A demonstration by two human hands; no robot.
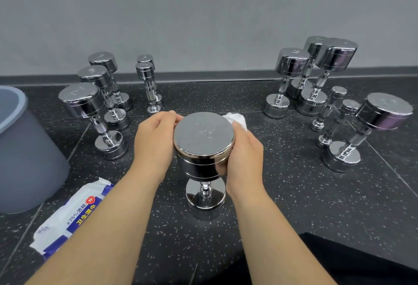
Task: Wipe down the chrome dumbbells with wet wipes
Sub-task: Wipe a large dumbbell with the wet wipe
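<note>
A large chrome dumbbell [203,140] stands on end in the middle of the black speckled floor. My left hand [156,140] grips the left side of its top head, fingers curled round the rim. My right hand [243,160] holds a white wet wipe [236,119] against the right side of the same head; most of the wipe is hidden under the palm. A blue-and-white pack of wet wipes [74,214] lies on the floor at the lower left, partly under my left forearm.
Several upright chrome dumbbells stand in a left group [90,106] and a right group [328,76] near the grey wall. A grey bin [24,149] sits at the far left. A black sleeve or trouser leg [352,260] shows at the lower right.
</note>
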